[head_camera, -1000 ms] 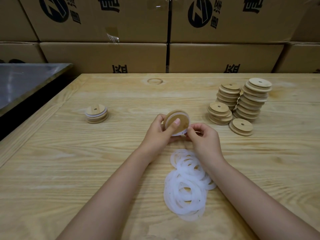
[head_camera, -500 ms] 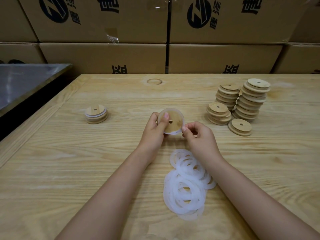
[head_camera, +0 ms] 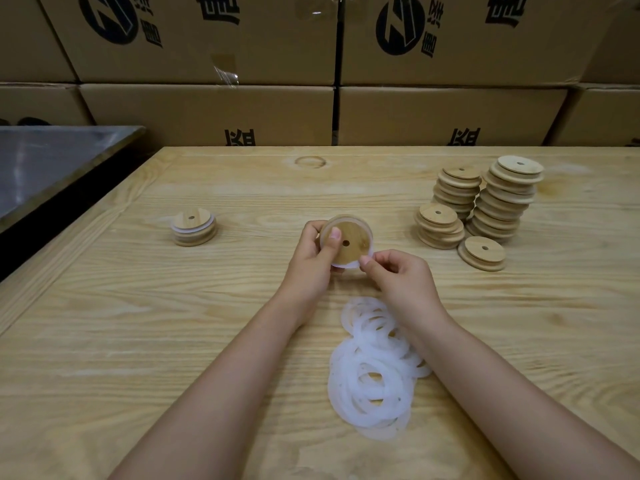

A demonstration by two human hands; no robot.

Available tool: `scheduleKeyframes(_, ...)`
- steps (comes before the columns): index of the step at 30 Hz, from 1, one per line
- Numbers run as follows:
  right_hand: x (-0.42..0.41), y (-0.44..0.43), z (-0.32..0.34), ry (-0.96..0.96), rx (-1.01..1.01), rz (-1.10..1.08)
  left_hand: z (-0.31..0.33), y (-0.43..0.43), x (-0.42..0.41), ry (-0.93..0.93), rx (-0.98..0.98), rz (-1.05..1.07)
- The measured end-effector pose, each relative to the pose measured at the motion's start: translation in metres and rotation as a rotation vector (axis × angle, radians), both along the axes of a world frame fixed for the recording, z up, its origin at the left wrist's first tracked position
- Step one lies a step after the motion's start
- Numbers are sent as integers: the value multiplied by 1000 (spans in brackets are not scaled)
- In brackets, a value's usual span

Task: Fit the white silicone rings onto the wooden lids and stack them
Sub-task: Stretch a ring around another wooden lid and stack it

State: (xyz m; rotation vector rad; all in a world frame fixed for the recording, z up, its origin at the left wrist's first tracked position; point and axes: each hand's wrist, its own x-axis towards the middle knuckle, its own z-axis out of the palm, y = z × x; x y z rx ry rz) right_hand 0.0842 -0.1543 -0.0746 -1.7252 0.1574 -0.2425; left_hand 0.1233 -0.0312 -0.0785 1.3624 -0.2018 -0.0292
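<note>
My left hand [head_camera: 311, 258] grips a round wooden lid [head_camera: 349, 242] with a small centre hole, tilted up off the table, thumb on its face. A white silicone ring [head_camera: 348, 264] runs around the lid's edge, and my right hand [head_camera: 398, 275] pinches that ring at the lid's lower right. A heap of several loose white rings [head_camera: 374, 372] lies on the table below my right wrist. A short stack of lids with rings fitted [head_camera: 193, 226] stands at the left. Stacks of bare lids [head_camera: 498, 199] stand at the right.
The wooden table [head_camera: 138, 341] has a raised border along its left edge. A grey metal surface [head_camera: 45, 161] sits beyond a dark gap at the far left. Cardboard boxes [head_camera: 207, 109] form a wall behind the table. One single lid [head_camera: 483, 252] lies in front of the right stacks.
The lid has turned in my left hand from edge-on to face toward me, and my right fingers have shifted along the ring at its lower rim.
</note>
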Motion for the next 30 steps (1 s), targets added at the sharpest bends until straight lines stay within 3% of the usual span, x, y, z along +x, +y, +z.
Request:
scheduleKeyframes(6, 1, -2, 2, -3, -95, 18, 3, 1, 1, 92, -63, 94)
scheduleKeyframes(16, 1, -9, 2, 7, 134, 25, 1, 4, 2, 88, -69, 52)
scheduleKeyframes(25, 3, -11, 2, 58, 88, 34, 5, 4, 2, 180, -73, 37)
scheduleKeyframes(30, 3, -13, 0, -129, -52, 0, 10, 9, 2, 266, -123, -5)
